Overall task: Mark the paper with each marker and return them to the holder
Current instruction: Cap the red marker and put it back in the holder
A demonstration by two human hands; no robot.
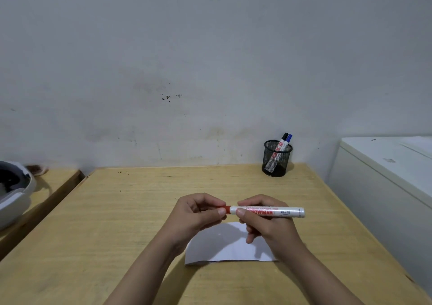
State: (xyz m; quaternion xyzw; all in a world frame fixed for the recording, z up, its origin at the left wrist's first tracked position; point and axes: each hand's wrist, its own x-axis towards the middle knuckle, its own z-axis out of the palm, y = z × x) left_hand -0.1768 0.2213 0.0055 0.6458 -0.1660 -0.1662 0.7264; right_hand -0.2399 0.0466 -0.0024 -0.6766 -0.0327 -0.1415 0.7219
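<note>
A white marker with red lettering and a red cap is held level above the white paper. My right hand grips its barrel. My left hand pinches the red cap at the marker's left end. The paper lies flat on the wooden table, partly hidden under both hands; no mark shows on it. A black mesh holder stands at the table's far right edge by the wall. In it lean a black-capped marker and a blue-capped marker.
A white cabinet stands against the table's right side. On a second wooden surface at the left lies a white and grey helmet-like object. A grey wall rises behind the table.
</note>
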